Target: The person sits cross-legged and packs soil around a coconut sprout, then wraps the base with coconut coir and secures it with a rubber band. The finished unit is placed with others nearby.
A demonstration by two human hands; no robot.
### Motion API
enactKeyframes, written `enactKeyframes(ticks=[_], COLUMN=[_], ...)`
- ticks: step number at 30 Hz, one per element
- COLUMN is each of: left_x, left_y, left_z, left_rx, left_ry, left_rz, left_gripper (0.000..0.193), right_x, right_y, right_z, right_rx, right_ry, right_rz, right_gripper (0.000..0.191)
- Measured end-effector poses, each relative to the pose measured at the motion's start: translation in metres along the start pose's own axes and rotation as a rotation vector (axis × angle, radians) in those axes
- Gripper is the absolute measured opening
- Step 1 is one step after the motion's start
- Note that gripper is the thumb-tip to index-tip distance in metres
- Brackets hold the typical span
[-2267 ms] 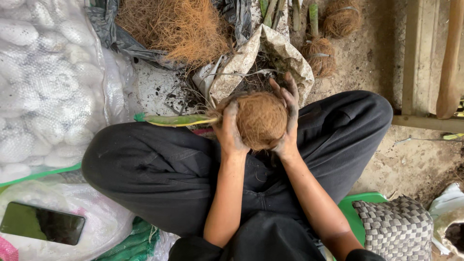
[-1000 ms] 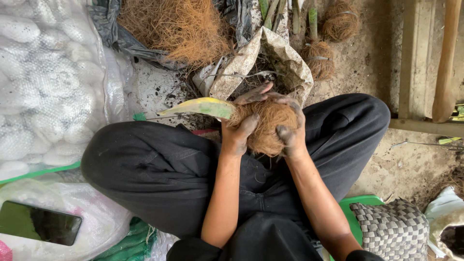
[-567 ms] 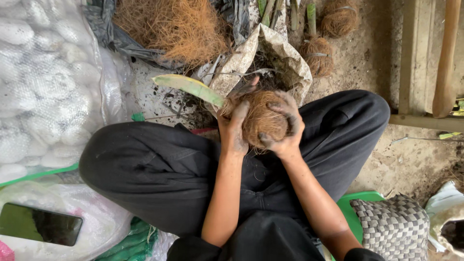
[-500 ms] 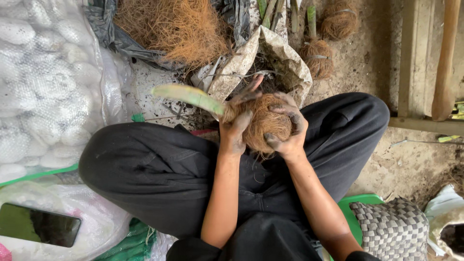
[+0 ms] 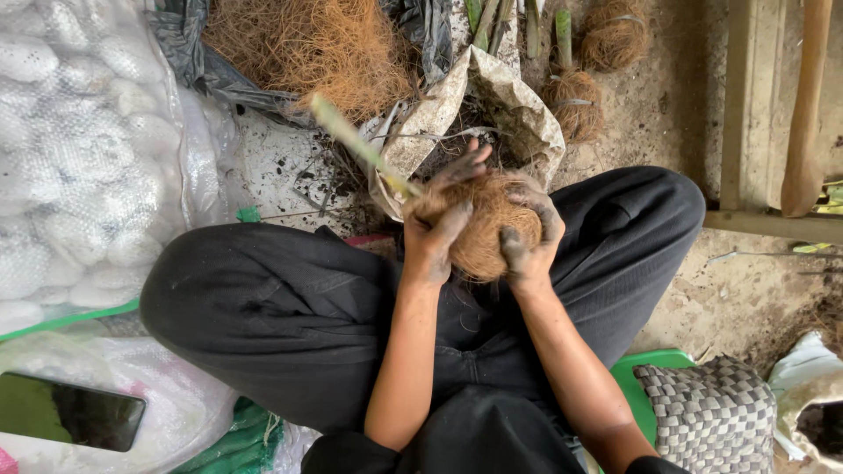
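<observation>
A brown ball of coconut fibre (image 5: 488,230) rests above my lap, clasped from both sides. My left hand (image 5: 436,230) grips its left side, fingers soiled with dirt. My right hand (image 5: 529,235) wraps its right side. A pale green plant shoot (image 5: 356,143) sticks out of the ball, pointing up and to the left. My crossed legs in black trousers (image 5: 281,307) lie under the ball.
An open paper sack of dark soil (image 5: 492,114) sits just ahead. A heap of loose coconut fibre (image 5: 307,44) lies beyond it. Finished fibre balls (image 5: 575,101) stand at the upper right. A white mesh bag (image 5: 70,149) and a phone (image 5: 70,421) are on the left.
I have turned the fibre ball, so the green shoot swung from lying flat on the left to pointing up and away. My hands shifted their grip around the ball.
</observation>
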State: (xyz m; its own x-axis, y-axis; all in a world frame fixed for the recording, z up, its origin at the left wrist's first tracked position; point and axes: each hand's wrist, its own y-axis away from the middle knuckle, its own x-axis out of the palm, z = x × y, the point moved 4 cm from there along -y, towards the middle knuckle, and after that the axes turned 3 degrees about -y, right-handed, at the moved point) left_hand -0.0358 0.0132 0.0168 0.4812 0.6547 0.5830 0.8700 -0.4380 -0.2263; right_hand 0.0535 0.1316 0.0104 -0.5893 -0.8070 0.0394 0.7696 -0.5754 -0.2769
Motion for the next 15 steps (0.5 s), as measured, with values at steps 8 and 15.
enactKeyframes(ticks=[8, 15], left_x=[-0.026, -0.006], left_y=[0.015, 0.001], left_z=[0.03, 0.003], left_rx=[-0.223, -0.106], left_ry=[0.324, 0.178], left_rz=[-0.409, 0.035], left_gripper=[0.026, 0.038], right_x=[0.022, -0.005], right_y=[0.006, 0.009], right_z=[-0.006, -0.021], right_rx=[0.016, 0.111], right_ry=[-0.188, -0.149], right_rz=[-0.014, -0.017], right_gripper=[0.075, 0.068])
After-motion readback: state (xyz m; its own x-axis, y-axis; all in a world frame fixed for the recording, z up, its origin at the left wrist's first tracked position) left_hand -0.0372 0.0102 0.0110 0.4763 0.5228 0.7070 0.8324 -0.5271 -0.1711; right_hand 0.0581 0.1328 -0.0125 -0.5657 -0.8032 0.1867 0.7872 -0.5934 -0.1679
